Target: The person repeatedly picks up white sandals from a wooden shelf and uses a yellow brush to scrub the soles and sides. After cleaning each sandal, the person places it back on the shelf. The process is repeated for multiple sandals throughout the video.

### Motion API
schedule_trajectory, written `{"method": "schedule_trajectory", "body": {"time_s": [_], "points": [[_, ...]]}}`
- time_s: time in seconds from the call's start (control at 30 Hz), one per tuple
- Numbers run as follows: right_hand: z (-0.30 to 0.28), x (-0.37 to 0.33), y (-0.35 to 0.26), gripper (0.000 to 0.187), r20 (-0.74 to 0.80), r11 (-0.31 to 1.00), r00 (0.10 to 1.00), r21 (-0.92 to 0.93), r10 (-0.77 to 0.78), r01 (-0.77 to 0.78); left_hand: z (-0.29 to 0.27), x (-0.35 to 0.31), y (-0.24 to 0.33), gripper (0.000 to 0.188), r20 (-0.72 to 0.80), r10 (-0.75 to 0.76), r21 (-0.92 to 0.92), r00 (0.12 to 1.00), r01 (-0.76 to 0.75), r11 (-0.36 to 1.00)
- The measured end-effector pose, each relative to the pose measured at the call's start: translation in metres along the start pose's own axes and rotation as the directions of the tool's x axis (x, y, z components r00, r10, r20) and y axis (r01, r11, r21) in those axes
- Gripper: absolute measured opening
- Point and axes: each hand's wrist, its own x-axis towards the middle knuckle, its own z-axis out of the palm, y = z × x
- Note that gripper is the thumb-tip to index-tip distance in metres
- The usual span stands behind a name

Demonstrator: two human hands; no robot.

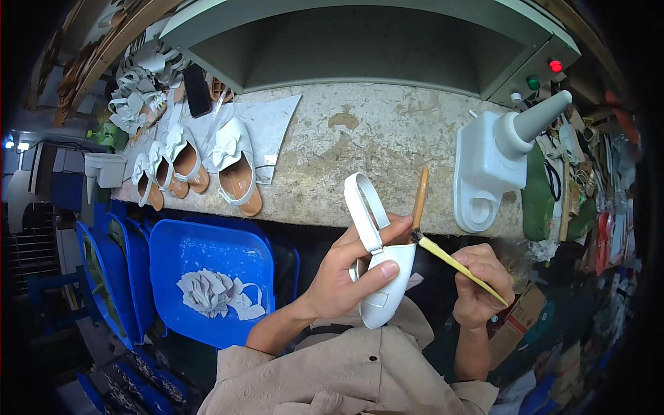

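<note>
My left hand [353, 270] grips a white sandal [391, 294] above my lap, its thumb on the side of the upper and its toe pointing down toward me. The sandal's white strap [364, 207] stands up as a loop. A narrow tan piece [420, 194] rises beside my left fingertips, apparently the sandal's insole seen edge-on. Between the fingers of my right hand [481, 283] is a slim brush with a yellow handle [453, 263]. Its dark tip meets the base of the tan piece at the sandal's opening.
Several white sandals with bows [232, 152] line the worn workbench [346, 152] at left, near a dark phone [197, 90]. A white pot with a grey cone [491, 155] stands on the right. Behind is a grey machine housing [339, 52]. White pieces lie on a blue chair seat [207, 238].
</note>
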Motion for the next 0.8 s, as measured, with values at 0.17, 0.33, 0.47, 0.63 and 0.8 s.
{"method": "schedule_trajectory", "body": {"time_s": [0.17, 0.33, 0.47, 0.63, 0.8], "points": [[-0.002, 0.000, 0.002, 0.021, 0.015, 1.000, 1.000, 0.013, -0.010, 0.010, -0.002, -0.002, 0.001, 0.050, 0.021, -0.067, -0.067, 0.998, 0.068, 0.995], [-0.010, 0.007, -0.002, 0.021, -0.002, 0.994, 0.999, 0.103, 0.040, -0.039, -0.003, -0.002, 0.000, 0.051, 0.050, -0.119, -0.159, 0.992, 0.126, 0.979], [-0.014, 0.021, -0.005, 0.020, 0.023, 0.976, 0.994, 0.188, 0.105, -0.107, -0.005, -0.002, 0.000, 0.052, 0.077, -0.060, -0.093, 0.995, 0.067, 0.993], [-0.009, 0.026, 0.000, 0.021, 0.000, 0.992, 0.998, 0.103, 0.069, -0.068, -0.005, -0.003, -0.002, 0.053, 0.060, -0.046, -0.088, 0.997, 0.051, 0.995], [0.009, -0.003, -0.007, 0.022, -0.051, 0.990, 0.991, 0.074, 0.125, -0.121, 0.000, -0.001, -0.010, 0.055, -0.023, -0.111, -0.216, 0.994, 0.103, 0.971]]}}
